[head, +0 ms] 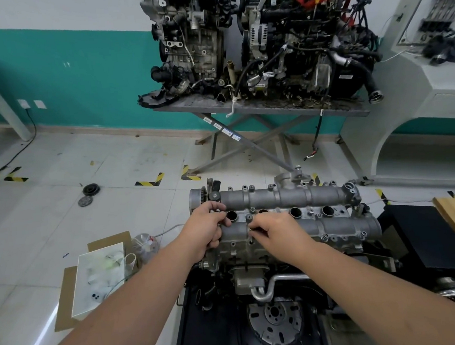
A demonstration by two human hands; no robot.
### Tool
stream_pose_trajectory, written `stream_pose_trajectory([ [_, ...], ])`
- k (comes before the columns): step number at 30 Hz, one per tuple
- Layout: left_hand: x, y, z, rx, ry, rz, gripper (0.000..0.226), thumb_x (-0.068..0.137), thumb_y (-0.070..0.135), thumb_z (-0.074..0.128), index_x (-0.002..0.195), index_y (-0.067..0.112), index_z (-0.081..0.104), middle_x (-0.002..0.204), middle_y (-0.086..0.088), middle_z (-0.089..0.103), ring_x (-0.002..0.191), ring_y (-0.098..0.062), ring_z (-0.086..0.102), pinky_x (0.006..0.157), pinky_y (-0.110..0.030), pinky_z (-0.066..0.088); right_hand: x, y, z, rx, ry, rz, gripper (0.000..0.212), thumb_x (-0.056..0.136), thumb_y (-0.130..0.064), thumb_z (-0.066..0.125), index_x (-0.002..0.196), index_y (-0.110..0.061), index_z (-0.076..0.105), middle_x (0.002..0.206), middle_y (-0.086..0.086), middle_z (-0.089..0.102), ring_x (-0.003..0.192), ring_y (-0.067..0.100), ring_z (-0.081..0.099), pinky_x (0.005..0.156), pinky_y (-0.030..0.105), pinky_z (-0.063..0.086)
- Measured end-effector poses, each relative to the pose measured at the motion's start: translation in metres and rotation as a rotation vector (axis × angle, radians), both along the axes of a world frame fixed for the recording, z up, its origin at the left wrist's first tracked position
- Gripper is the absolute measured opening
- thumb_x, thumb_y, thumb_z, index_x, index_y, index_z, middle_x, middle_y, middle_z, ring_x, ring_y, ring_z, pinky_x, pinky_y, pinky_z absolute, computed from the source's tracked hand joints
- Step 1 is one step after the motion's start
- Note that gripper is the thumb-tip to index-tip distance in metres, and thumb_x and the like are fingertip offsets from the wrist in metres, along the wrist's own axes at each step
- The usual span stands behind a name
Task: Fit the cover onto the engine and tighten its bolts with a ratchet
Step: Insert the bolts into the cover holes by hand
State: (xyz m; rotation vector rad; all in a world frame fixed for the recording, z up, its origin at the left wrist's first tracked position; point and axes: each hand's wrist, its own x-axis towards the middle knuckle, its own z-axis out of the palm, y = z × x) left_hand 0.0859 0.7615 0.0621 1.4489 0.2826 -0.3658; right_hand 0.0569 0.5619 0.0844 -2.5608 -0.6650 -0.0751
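Cover is already sitting on the engine, long axis running left-right, with the right hand pinching a bolt upright just below its fingertips and the left hand curled gripping the cover's left end.

Lighting bright, even, diffuse; source probably overhead, not in view. Shadows soft, deepest beneath the engine. White glare streak on the pale surface at lower left. Strong wide-angle distortion: floor tiles and wall stripe bow at the edges. Right-side shelf unit blurred; centre sharp.
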Motion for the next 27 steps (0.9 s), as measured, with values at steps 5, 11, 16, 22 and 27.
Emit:
stream_pose_trajectory([
  [5,0.001,0.0,-0.001,0.006,-0.003,-0.006,0.016,0.102,0.007,0.044,0.113,0.01,0.054,0.067,-0.004,0.065,0.038,-0.014,0.028,0.041,-0.021,0.021,-0.003,0.001,0.001,-0.002,-0.039,0.069,0.005,0.091,-0.011,0.067,0.088,-0.008,0.071,0.082,0.003,0.068,0.078,0.02,0.062,0.073,0.036,0.051],
  [11,0.0,0.0,0.0,0.012,-0.001,0.001,0.016,0.102,0.006,0.044,0.113,0.01,0.055,0.069,-0.006,0.065,0.039,-0.014,0.028,0.041,-0.021,0.021,-0.005,-0.003,-0.007,-0.06,0.048,0.044,0.008,0.093,-0.016,0.065,0.09,-0.011,0.07,0.084,0.001,0.067,0.08,0.018,0.06,0.075,0.038,0.051],
  [16,0.0,-0.001,0.0,0.025,0.009,0.008,0.015,0.102,0.006,0.043,0.111,0.011,0.054,0.07,-0.007,0.064,0.041,-0.015,0.025,0.041,-0.02,0.02,0.003,0.0,0.001,-0.326,-0.021,0.138,0.02,0.098,-0.034,0.054,0.102,-0.023,0.07,0.1,-0.007,0.065,0.1,0.018,0.052,0.085,0.038,0.047],
  [22,0.0,0.0,0.0,0.02,0.005,-0.001,0.014,0.103,0.007,0.045,0.112,0.011,0.055,0.067,-0.005,0.064,0.039,-0.014,0.027,0.039,-0.02,0.021,0.016,0.007,0.017,-0.63,-0.019,0.23,0.023,0.097,-0.028,0.055,0.115,-0.032,0.069,0.118,-0.007,0.053,0.114,0.02,0.042,0.089,0.037,0.038],
  [27,-0.001,0.0,0.0,0.033,0.0,-0.002,0.016,0.102,0.006,0.044,0.112,0.011,0.055,0.068,-0.005,0.065,0.039,-0.014,0.027,0.039,-0.021,0.021,0.028,0.015,0.025,-0.744,-0.026,0.331,0.02,0.096,-0.024,0.056,0.111,-0.027,0.069,0.115,-0.006,0.053,0.111,0.02,0.043,0.085,0.037,0.04],
])
